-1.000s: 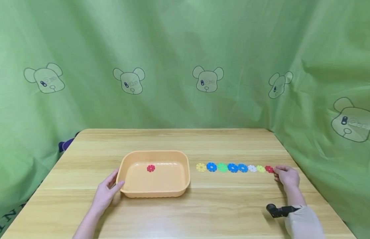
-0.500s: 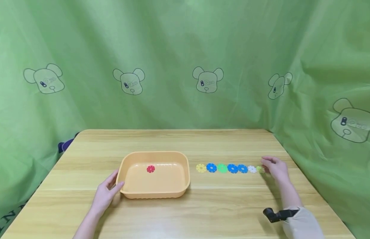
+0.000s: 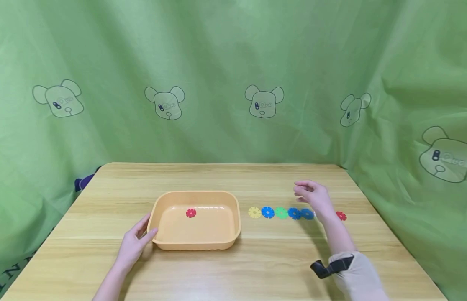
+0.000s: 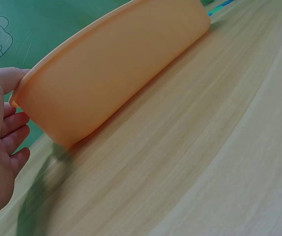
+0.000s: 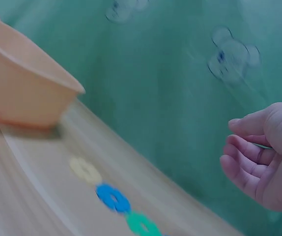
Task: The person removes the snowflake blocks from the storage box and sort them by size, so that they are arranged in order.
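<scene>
My left hand (image 3: 132, 243) grips the left rim of an orange plastic basin (image 3: 193, 245), thumb over the edge and fingers behind the wall. One red snowflake disc (image 3: 191, 213) lies inside the basin. To its right runs a row of snowflake discs: a yellow one (image 3: 254, 212), a blue one (image 3: 268, 212), a green one (image 3: 281, 212), two more blue ones (image 3: 294, 213) and, at the far end, a red one (image 3: 341, 215). My right hand (image 3: 315, 198) hovers above the row, its fingers loosely curled around nothing; its forearm hides part of the row.
Everything stands on a light wooden table (image 3: 233, 271). A green curtain (image 3: 218, 138) printed with bear heads hangs behind and at the sides. A black strap (image 3: 333, 266) with a device sits on the right sleeve.
My right hand has left the red disc at the row's right end, lifting and moving left over the row. The left hand and the basin stay put.
</scene>
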{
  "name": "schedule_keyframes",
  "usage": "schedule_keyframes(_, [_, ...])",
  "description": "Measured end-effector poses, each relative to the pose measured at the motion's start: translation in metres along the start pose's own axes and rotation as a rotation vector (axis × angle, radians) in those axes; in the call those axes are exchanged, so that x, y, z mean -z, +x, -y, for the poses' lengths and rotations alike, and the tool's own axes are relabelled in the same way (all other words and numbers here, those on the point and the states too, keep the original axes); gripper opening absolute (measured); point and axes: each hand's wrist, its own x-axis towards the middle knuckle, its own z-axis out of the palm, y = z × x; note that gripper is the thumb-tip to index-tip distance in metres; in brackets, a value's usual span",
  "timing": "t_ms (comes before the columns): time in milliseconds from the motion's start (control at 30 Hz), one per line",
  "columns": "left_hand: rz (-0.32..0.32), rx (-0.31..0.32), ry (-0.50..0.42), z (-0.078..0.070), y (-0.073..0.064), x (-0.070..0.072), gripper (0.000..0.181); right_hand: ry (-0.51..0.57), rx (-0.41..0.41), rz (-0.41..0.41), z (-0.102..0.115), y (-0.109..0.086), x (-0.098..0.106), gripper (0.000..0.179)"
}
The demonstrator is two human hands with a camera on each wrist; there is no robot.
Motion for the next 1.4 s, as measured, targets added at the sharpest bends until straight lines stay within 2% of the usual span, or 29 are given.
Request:
schedule_keyframes(367, [-0.002, -0.006, 0.001, 0.001, 0.0, 0.0, 0.063, 0.056, 0.068, 0.142, 0.029, 0.005, -0.068, 0.035])
schedule_keyframes(600, [0.0, 0.004, -0.006, 0.001, 0.001, 0.0, 0.063, 0.078, 0.075, 0.219, 0.042, 0.006, -0.117, 0.031])
schedule_keyframes(833, [0.004, 0.016, -0.009, -0.001, 0.001, 0.0, 0.064, 0.046, 0.076, 0.341, 0.055, 0.004, -0.163, 0.03])
schedule_keyframes(1100, [0.005, 0.013, -0.002, -0.001, 0.001, 0.001, 0.063, -0.025, 0.049, 0.432, 0.057, 0.01, -0.211, 0.03])
schedule_keyframes(1400, [0.006, 0.014, 0.018, -0.001, 0.001, 0.001, 0.062, -0.116, 0.003, 0.509, 0.046, 0.019, -0.253, 0.03])
